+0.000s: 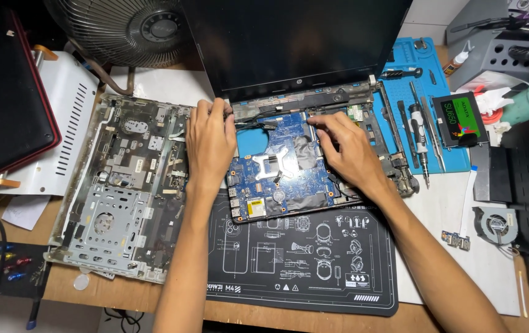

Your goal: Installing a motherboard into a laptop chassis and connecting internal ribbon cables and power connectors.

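We have both hands on the blue motherboard [280,169] in the open laptop base. Left hand [210,143] grip pinches its top-left edge; right hand [346,151] fingers press flat, grip apart. Removed bottom cover [122,185] sits just left.

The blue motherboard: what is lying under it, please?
Under the blue motherboard a blue mat shows through its cut-out, and the black work mat lies below its front edge. The board covers whatever lies under the rest of it.

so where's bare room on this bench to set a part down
Free: the black mat in front of the blue motherboard, between the forearms, and the white sheet between mat and small fan. Crowded: the blue tool mat and the left side under the removed cover.
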